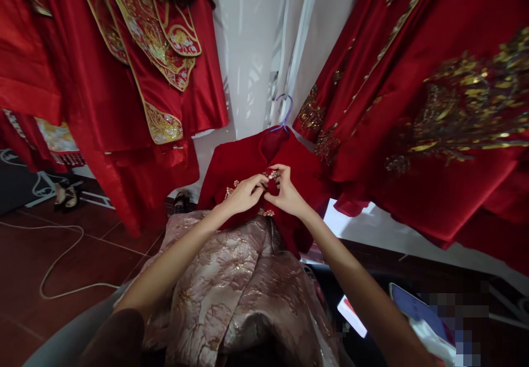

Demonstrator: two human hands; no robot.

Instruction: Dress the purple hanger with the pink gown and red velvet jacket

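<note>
A red jacket (231, 160) on a purple hanger (286, 114) lies spread over the brocade fabric on my lap. My left hand (247, 193) has its fingers bent and closed at the jacket's front edge. Beside it, my right hand (288, 195) curls its thumb and fingers round the same edge, by a beaded ornament (273, 174). Another beaded ornament (269, 213) shows lower on the front, and a pearly decoration (230, 190) lies left of my left hand. My fingers partly hide what they pinch.
Red embroidered garments hang at the left (161, 69) and right (458, 113). Pinkish brocade clothing (223, 273) covers my lap. A pale cable (61, 262) runs over the tiled floor, near some shoes (66, 196). A phone-like blue object (419, 309) lies at lower right.
</note>
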